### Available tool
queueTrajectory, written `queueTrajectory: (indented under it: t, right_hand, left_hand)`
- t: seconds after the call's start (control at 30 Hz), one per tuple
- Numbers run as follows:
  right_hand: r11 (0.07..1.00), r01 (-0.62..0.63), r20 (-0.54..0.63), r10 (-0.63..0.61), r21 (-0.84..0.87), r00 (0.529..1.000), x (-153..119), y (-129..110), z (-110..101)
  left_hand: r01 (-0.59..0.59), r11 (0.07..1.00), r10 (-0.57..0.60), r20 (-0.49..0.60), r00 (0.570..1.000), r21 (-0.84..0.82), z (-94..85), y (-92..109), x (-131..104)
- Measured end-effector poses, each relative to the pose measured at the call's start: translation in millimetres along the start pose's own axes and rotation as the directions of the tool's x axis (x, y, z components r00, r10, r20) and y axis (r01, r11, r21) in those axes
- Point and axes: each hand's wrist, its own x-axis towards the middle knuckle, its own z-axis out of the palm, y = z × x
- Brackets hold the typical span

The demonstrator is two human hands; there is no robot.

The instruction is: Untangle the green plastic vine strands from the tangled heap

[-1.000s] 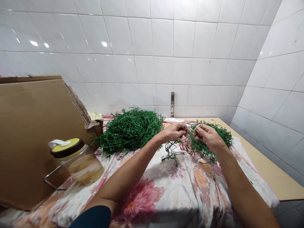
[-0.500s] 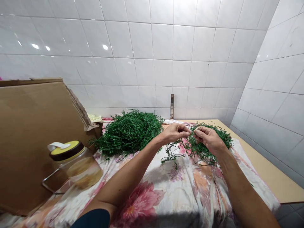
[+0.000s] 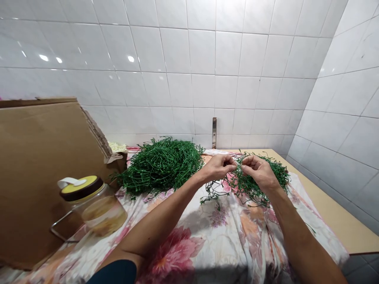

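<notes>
My left hand is in a pinch, thumb against fingertips, above the floral cloth. Facing it, close by, my right hand pinches too. A small gap separates the two sets of fingertips; anything held there is too thin to make out against the green behind. Thin green strands with small knobby ends form a tangled heap behind and below my right hand. A few loose strands trail on the cloth under my left hand. To the left lies a larger pile of the same green strands.
A cardboard box stands at the left. Before it is a clear jar with a yellow and brown lid, beside a bent metal wire handle. The floral cloth covers most of the table. White tiled walls close off the back and right.
Both hands stay almost in place, still pinched. The right fingers have shifted slightly, and the fingertips remain close together. The piles look the same.
</notes>
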Motion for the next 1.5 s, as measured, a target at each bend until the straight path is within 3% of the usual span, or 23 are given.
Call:
queueTrajectory:
  t: [0.23, 0.5, 0.73, 1.03, 1.17, 1.23, 1.33, 1.43, 1.5]
  right_hand:
    - [0.993, 0.077, -0.048, -0.081, -0.087, 0.995, -1, 3, 2]
    - [0.989, 0.091, -0.066, -0.099, -0.116, 0.993, -1, 7, 7]
    - [0.969, 0.086, -0.101, -0.112, -0.233, 0.989, -1, 12, 5]
    - [0.822, 0.069, -0.165, -0.194, -0.565, 0.967, -9, 9, 20]
    - [0.78, 0.097, -0.174, -0.255, -0.618, 0.951, -8, 6, 22]
    - [0.806, 0.08, -0.207, -0.245, -0.587, 0.947, -5, 7, 16]
    - [0.935, 0.069, -0.216, -0.151, -0.347, 0.965, -1, 9, 4]
    - [0.99, 0.108, -0.15, -0.121, -0.092, 0.981, 1, 8, 0]
    - [0.991, 0.123, -0.082, -0.127, -0.052, 0.988, 0, 7, 3]
  left_hand:
    - [-0.058, 0.995, 0.062, -0.042, 0.997, 0.084, 6.7, -5, 1]
    - [-0.059, 0.957, 0.09, -0.098, 0.991, 0.285, 13.4, 8, -3]
    - [-0.062, 0.937, 0.105, -0.109, 0.988, 0.343, 17.0, 3, 0]
    - [-0.005, 0.845, 0.092, -0.136, 0.986, 0.535, 22.5, 0, -1]
    - [0.004, 0.864, 0.08, -0.145, 0.986, 0.504, 22.3, 4, -3]
    - [-0.002, 0.903, 0.062, -0.127, 0.99, 0.43, 21.4, 8, -4]
    - [0.017, 0.957, 0.022, -0.13, 0.991, 0.289, 18.8, 11, -5]
    - [0.065, 0.986, -0.038, -0.172, 0.984, 0.154, 15.3, 5, -2]
    - [0.07, 0.994, -0.054, -0.181, 0.982, 0.085, 13.5, 0, 1]
